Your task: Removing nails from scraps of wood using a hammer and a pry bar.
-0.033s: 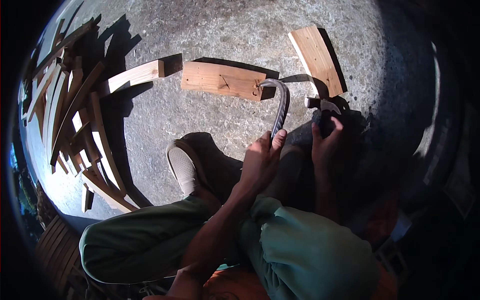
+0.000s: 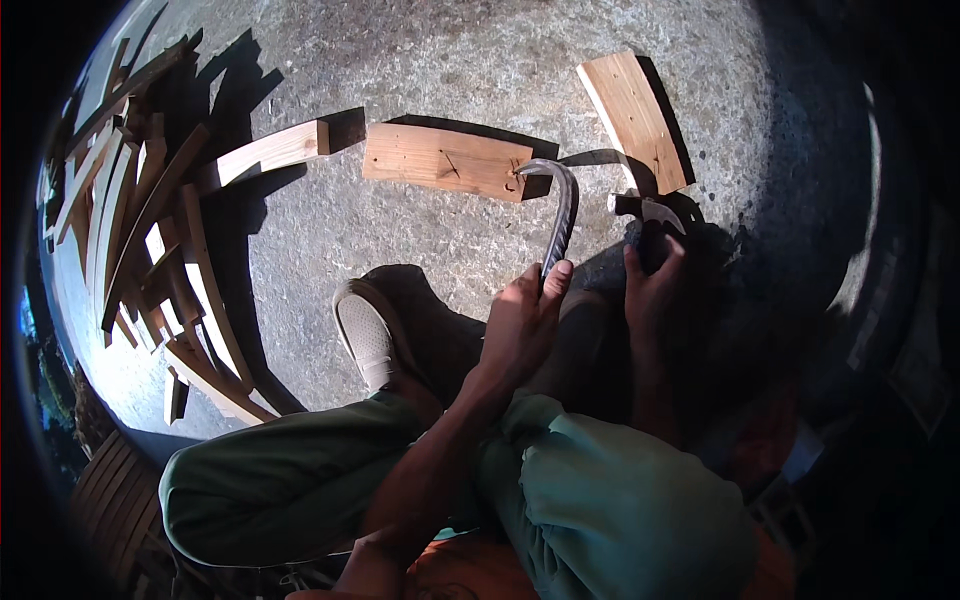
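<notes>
My left hand point(image 2: 518, 325) is wrapped round the shaft of a curved, ribbed metal pry bar point(image 2: 566, 205), thumb along the top. The bar's hooked tip touches the right end of a short wooden board point(image 2: 420, 160), beside a nail or split mark there. Dark marks and a nail show further left on that board. My right hand point(image 2: 655, 285), partly in shadow, is closed round the dark handle of a claw hammer point(image 2: 655, 212). The hammer's head is up, close to the lower end of a second board point(image 2: 630, 110). Shadow hides much of the handle.
A heap of loose wooden strips point(image 2: 150, 230) lies at the left, one thicker piece point(image 2: 265, 153) poking toward the middle. The rough concrete floor point(image 2: 470, 80) is sunlit, with deep shadow at the right. My shoe point(image 2: 365, 330) rests on the floor in front of my bent knees.
</notes>
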A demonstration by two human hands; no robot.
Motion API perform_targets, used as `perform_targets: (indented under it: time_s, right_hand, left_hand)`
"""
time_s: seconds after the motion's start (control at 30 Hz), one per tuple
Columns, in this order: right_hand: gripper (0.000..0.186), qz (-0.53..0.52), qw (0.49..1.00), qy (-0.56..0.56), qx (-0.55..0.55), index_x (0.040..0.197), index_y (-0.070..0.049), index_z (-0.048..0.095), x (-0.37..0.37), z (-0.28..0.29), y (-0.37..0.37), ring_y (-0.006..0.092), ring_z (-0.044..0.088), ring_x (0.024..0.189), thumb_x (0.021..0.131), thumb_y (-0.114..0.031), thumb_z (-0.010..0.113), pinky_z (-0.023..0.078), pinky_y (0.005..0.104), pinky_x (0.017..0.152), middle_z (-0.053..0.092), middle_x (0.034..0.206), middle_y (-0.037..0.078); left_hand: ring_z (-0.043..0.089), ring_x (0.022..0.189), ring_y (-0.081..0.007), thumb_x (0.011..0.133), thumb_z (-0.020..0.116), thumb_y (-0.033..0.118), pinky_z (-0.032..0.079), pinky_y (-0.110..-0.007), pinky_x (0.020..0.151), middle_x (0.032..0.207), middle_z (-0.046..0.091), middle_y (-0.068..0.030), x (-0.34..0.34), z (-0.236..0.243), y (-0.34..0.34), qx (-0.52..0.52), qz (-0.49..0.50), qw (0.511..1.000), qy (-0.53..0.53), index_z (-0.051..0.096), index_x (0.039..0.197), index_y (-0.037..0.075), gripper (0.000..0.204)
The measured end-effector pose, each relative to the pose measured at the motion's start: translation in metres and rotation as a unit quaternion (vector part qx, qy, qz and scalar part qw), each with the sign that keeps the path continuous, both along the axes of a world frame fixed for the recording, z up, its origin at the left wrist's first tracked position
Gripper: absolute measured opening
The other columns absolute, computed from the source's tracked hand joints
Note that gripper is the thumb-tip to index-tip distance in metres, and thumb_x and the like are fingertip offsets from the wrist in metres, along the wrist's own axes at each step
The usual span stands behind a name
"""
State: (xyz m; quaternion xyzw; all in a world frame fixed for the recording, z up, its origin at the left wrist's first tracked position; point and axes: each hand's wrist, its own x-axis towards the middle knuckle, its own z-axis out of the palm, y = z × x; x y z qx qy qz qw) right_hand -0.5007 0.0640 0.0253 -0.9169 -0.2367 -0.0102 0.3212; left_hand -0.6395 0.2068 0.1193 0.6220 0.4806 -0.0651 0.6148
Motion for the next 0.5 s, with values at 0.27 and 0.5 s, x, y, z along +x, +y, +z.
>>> perform_targets:
  time_s: [0.27, 0.5]
  right_hand:
    - [0.063, 0.005, 0.997, 0.055, -0.049, 0.128, 0.005, 0.048, 0.0, -0.011, 0.006, 0.0365, 0.057, 0.117, 0.086, -0.033, 0.076, 0.045, 0.0416, 0.099, 0.056, 0.124, 0.025]
    - [0.066, 0.002, 0.985, 0.162, -0.054, 0.13, 0.009, 0.048, 0.013, -0.009, 0.009, 0.0396, 0.061, 0.11, 0.087, -0.034, 0.074, 0.049, 0.0429, 0.095, 0.061, 0.117, 0.028]
  left_hand:
    - [0.058, 0.063, -0.0377, 0.102, 0.044, 0.052, 0.043, -0.047, 0.06, 0.066, 0.056, -0.0239, -0.008, -0.001, 0.001, -0.033, 0.007, 0.999, 0.019, 0.055, 0.087, -0.003, 0.058]
    - [0.041, 0.054, -0.0106, 0.1, 0.051, 0.054, 0.035, -0.032, 0.05, 0.059, 0.045, -0.0003, -0.007, -0.012, 0.004, -0.041, 0.068, 0.996, -0.038, 0.051, 0.08, 0.004, 0.054]
